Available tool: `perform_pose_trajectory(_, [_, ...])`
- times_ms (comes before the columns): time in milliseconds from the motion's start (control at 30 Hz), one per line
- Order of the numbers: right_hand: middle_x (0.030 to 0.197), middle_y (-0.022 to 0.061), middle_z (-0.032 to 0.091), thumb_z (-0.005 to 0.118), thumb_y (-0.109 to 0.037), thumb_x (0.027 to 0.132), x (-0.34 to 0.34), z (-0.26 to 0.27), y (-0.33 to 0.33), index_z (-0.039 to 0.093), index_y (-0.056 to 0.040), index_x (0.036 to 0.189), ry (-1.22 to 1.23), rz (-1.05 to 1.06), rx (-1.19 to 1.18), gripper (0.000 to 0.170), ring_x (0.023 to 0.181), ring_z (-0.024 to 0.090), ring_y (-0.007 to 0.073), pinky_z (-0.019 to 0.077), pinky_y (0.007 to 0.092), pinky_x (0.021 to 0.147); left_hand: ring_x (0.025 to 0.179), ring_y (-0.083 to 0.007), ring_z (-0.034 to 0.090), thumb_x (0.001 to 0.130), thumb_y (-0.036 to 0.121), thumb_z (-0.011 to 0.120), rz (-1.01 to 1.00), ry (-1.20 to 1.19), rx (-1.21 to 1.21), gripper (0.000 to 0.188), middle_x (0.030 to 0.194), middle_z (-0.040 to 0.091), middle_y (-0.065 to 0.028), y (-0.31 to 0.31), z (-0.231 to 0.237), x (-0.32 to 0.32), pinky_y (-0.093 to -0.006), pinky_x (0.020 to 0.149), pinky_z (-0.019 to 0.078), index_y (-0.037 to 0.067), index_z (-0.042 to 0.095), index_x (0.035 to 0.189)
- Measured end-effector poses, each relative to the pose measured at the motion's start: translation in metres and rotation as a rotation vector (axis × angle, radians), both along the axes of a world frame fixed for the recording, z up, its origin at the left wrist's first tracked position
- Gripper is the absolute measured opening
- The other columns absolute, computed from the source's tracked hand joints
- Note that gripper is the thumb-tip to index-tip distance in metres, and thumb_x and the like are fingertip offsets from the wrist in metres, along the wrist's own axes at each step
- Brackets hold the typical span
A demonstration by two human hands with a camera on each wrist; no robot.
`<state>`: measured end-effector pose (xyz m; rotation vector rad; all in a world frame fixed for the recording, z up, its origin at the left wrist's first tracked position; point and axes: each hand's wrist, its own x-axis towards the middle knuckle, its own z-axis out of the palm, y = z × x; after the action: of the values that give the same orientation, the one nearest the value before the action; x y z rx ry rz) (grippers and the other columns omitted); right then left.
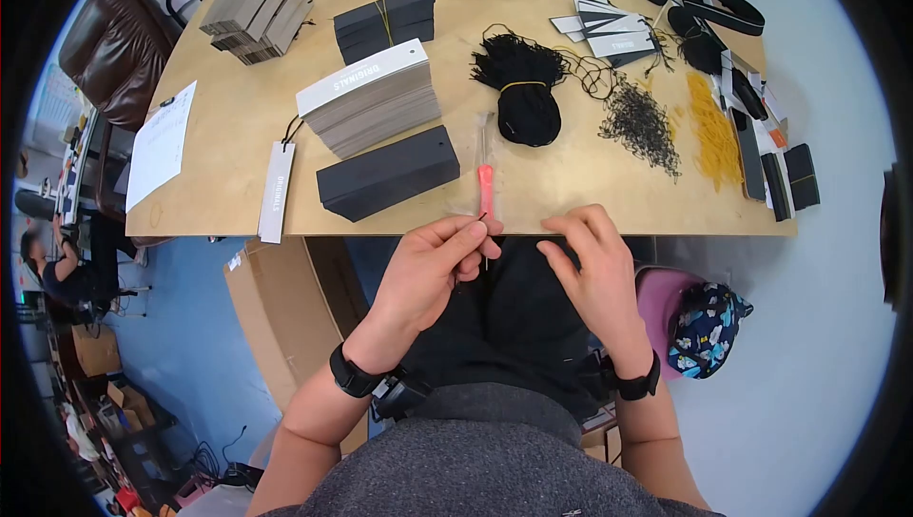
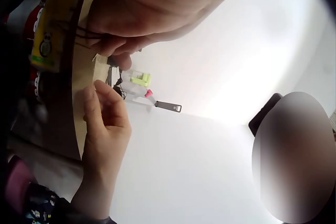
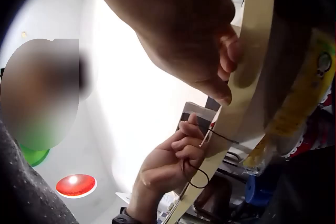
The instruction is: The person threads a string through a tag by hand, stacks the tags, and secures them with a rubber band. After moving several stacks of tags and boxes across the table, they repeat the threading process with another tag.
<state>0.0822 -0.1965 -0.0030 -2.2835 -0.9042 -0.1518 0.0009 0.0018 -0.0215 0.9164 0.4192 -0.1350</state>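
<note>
Near the table's front edge, my left hand (image 1: 423,260) pinches a thin black cord (image 3: 199,180) between thumb and fingertips. In the right wrist view the cord makes a loop below the fingers, and a loose end sticks out past them. My right hand (image 1: 594,265) hovers at the same edge, a short way to the right, with loosely bent fingers and nothing between them. A tool with a pink handle (image 1: 487,189) and a thin metal shaft lies on the table just beyond the left fingertips. Dark tag stacks (image 1: 390,175) lie left of it.
A tall stack of white-edged tags (image 1: 366,98) and a single corded tag (image 1: 275,192) lie left. A bundle of black cords (image 1: 526,98) sits ahead. Small dark fasteners (image 1: 639,127) and yellow rubber bands (image 1: 713,132) are heaped right, on the wooden table (image 1: 571,198).
</note>
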Motion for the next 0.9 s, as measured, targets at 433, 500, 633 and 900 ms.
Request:
perform_pose_trajectory(433, [0.096,0.0065,0.069,0.064,-0.005,0.096,-0.032,-0.013,-0.001,0.062,0.0015,0.119,0.878,0.046,0.468,0.024,0.074,0.062,0.007,0.0503,0.021,0.063,0.066,-0.0059,0.042,0.102,0.014,0.055,-0.025,-0.154,-0.344,0.024,0.081,0.061,-0.0022,0.01,0.026,-0.016,-0.0228,0.062,0.0358,-0.004,0.066,0.112])
perform_pose_trajectory(500, [0.094,0.0052,0.068,0.062,-0.008,0.098,-0.033,-0.01,0.004,0.059,0.0001,0.125,1.061,0.106,0.577,0.028,0.074,0.062,0.0071,0.0498,0.0207,0.064,0.066,-0.0059,0.041,0.102,0.014,0.055,-0.025,-0.156,-0.349,0.023,0.081,0.06,-0.0021,0.01,0.032,-0.02,-0.0231,0.062,0.0356,-0.004,0.065,0.112])
perform_pose_trajectory(633, [0.093,0.0035,0.068,0.061,-0.013,0.099,-0.028,-0.016,0.012,0.059,0.0005,0.12,1.202,0.183,0.593,0.025,0.074,0.061,0.0067,0.0489,0.02,0.064,0.064,-0.0062,0.034,0.103,0.015,0.052,0.0,-0.115,-0.26,0.02,0.07,0.041,0.0028,0.006,0.046,-0.024,-0.0231,0.06,0.0308,-0.001,0.064,0.105])
perform_pose_trajectory(900, [0.083,0.0071,0.062,0.072,-0.002,0.082,-0.022,0.025,0.004,0.07,-0.0059,0.09,0.241,0.201,0.323,0.009,0.067,0.061,0.0186,0.0481,0.0279,0.059,0.085,-0.0137,0.059,0.098,0.012,0.061,0.085,-0.241,0.57,0.021,0.102,0.07,-0.0106,0.016,0.038,-0.03,-0.0269,0.079,0.0468,0.0,0.071,0.111])
